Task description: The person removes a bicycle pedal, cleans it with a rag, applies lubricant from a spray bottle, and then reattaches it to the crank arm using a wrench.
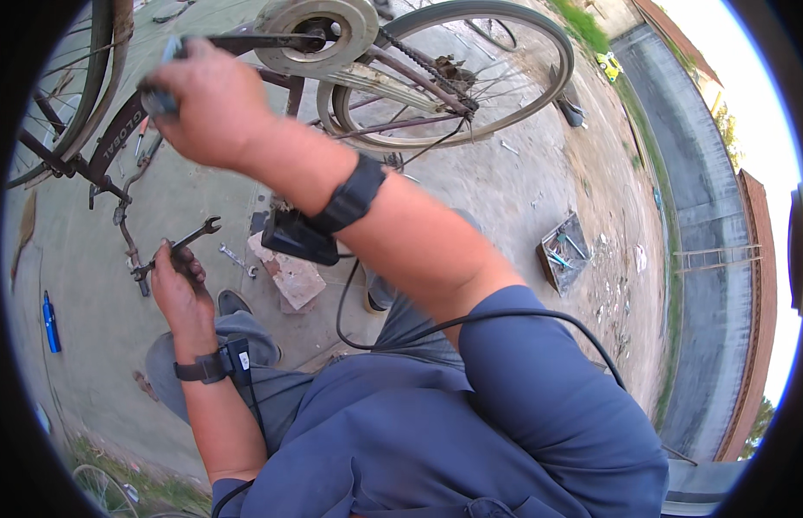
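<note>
A bicycle with a purple frame (129, 129) stands upside down before me, its handlebar (129, 229) and saddle (574, 114) at the ground. My right hand (216, 104), slightly blurred, is closed round the pedal (160, 102) at the end of the crank arm (255, 41). The crank joins a pale round chain guard (276, 47). Lower down, my left hand (184, 298) grips an open-ended wrench (201, 231), its jaw pointing up and right. The wrench's middle is hidden behind the fingers. The rear wheel (561, 73) is at the upper right.
Another wrench (237, 259) lies on the concrete beside a pinkish stone block (289, 272). To the right is a tool tray (552, 272) holding tools. A blue bottle-like cylinder (51, 321) is at the left. A black cable (496, 315) crosses my right sleeve. One small wrench (510, 148) lies below the rear wheel.
</note>
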A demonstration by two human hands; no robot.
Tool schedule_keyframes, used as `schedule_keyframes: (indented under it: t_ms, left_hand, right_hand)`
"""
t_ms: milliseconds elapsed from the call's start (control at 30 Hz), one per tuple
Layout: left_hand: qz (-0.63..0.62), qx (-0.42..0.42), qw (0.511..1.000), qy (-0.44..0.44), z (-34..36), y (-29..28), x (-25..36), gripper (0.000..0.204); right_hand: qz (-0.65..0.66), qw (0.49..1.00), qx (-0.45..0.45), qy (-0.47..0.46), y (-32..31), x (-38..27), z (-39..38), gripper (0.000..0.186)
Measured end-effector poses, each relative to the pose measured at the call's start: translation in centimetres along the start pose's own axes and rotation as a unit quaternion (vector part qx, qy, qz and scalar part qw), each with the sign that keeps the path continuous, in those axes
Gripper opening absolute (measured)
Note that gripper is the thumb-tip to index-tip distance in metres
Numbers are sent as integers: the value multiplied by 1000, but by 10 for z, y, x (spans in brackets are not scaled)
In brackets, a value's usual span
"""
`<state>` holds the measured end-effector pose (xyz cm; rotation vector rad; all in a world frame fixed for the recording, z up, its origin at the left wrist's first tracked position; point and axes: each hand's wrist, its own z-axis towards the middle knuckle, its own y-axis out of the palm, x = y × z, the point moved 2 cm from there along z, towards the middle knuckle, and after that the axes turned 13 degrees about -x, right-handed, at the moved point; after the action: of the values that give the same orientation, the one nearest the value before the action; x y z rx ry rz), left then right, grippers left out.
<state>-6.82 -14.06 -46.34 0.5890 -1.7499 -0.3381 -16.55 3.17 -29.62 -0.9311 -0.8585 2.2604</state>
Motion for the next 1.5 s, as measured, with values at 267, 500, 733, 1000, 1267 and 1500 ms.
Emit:
schedule_keyframes:
  t_ms: [267, 500, 733, 1000, 1267, 1500]
  left_hand:
    - [10, -9, 1000, -2, -1, 0, -1, 20]
    - [8, -22, 1000, -1, -3, 1, -1, 20]
    - [10, -8, 1000, -3, -3, 2, -2, 21]
    - [1, -10, 1000, -12, -1, 1, -3, 21]
    - [20, 4, 1000, -7, 2, -1, -4, 22]
    - [24, 5, 1000, -10, 0, 2, -3, 23]
  right_hand:
    - [-56, 998, -23, -8, -180, 6, -2, 41]
    - [-206, 967, -58, 141, -234, 65, -90, 38]
    - [-149, 956, -80, 241, -145, 133, -183, 38]
    - [-63, 962, -176, 200, 26, 120, -157, 33]
    - [-52, 989, -111, 78, 42, 14, -21, 26]
    - [-44, 995, -5, 89, -115, -8, 12, 33]
